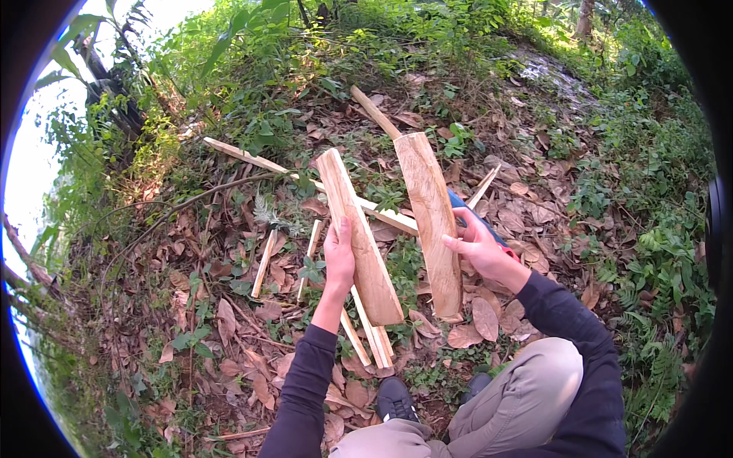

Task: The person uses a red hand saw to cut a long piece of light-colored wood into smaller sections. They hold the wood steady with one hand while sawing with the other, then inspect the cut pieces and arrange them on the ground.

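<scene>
My left hand (340, 256) is wrapped round the left edge of a split piece of wood (360, 240), which tilts with its top toward the left. Beside it, a second, broader wood piece (427, 221) is gripped along its right edge by my right hand (481, 244). A narrow gap separates the two pieces, both held up in front of me. Behind the right piece's top, a wooden handle (374, 111) sticks up; whether it joins anything there is hidden. A blue and red object (460, 201) lies partly covered behind my right hand, its kind unclear.
A long pale wood strip (252, 158) lies across the ground beyond the pieces. Several shorter sticks (264, 263) are scattered at left and near my shoes (397, 399). Dry brown leaves (485, 317) cover the slope, with green plants (641, 252) around.
</scene>
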`<state>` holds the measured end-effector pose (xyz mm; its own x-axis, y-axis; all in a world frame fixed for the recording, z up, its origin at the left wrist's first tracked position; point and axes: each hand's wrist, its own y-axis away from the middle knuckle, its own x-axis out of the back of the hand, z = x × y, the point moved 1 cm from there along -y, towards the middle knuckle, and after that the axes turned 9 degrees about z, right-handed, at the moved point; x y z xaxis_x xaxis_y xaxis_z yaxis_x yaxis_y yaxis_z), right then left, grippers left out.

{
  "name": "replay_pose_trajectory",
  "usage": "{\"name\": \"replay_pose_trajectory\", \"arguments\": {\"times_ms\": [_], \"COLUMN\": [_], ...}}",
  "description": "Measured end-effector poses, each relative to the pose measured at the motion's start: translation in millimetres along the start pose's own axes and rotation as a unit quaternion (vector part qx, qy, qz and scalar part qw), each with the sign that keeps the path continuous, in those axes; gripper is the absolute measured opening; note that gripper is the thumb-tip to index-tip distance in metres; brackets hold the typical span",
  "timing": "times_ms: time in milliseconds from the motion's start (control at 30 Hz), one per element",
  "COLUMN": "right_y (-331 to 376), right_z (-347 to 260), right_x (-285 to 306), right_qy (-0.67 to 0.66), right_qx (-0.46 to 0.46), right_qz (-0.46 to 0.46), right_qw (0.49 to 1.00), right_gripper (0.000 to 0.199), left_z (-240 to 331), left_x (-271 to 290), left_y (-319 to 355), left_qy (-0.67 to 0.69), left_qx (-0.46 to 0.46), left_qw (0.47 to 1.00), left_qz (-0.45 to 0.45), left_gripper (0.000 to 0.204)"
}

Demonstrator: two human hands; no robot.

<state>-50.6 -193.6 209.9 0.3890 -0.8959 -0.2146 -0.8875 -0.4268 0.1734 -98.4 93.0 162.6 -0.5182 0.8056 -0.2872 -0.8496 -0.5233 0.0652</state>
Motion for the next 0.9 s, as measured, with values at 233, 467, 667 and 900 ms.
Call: {"name": "replay_pose_trajectory", "arguments": {"times_ms": [233, 467, 667, 900], "right_y": [72, 98, 110, 124], "right_z": [106, 150, 167, 178], "right_x": [20, 29, 29, 30], "right_qy": [-0.144, -0.132, -0.125, -0.070], "right_qx": [-0.019, -0.021, 0.002, -0.055], "right_qz": [0.121, 0.111, 0.140, 0.181], "right_qw": [0.982, 0.985, 0.982, 0.979], "right_gripper": [0.065, 0.084, 0.088, 0.085], "left_z": [-102, -140, -144, -129], "left_x": [-68, -59, -57, -64], "left_y": [99, 122, 144, 167], "left_qy": [-0.007, -0.136, -0.260, -0.297], "left_qx": [0.075, 0.063, 0.071, 0.097], "left_qw": [0.997, 0.989, 0.963, 0.950], "left_qz": [-0.023, -0.014, 0.000, -0.003], "left_gripper": [0.043, 0.055, 0.062, 0.052]}}
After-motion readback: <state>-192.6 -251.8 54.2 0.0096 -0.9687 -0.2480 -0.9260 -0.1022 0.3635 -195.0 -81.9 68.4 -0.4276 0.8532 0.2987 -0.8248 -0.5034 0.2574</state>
